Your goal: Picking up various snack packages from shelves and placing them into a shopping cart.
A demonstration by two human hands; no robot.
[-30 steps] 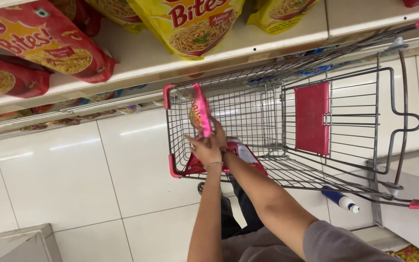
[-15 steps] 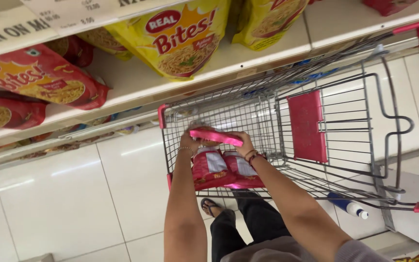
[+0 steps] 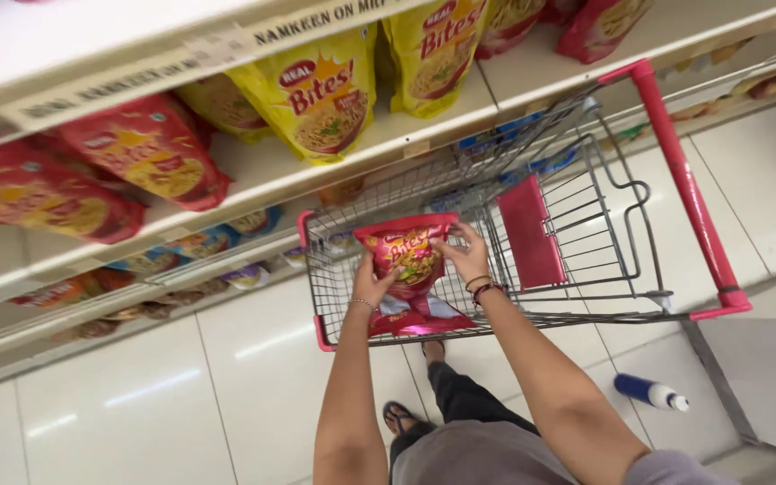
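Both my hands hold a red snack packet (image 3: 409,251) inside the basket of a wire shopping cart (image 3: 532,171) with red trim. My left hand (image 3: 372,286) grips the packet's lower left edge. On its right edge rests my right hand (image 3: 467,254), with bracelets on the wrist. The packet is tilted, face up toward me. Under it, on the cart's bottom, lies another red packet (image 3: 424,316).
White shelves (image 3: 271,171) beside the cart carry yellow snack bags (image 3: 312,90) and red snack bags (image 3: 150,148). A lower shelf holds smaller packets (image 3: 199,242). A blue and white bottle (image 3: 650,392) lies on the white tiled floor. The cart's red handle (image 3: 684,184) is at right.
The packet, held upright a second ago, was turned flat over the cart and is now tilted face up, lower in the basket. The view has shifted so the shelves show more.
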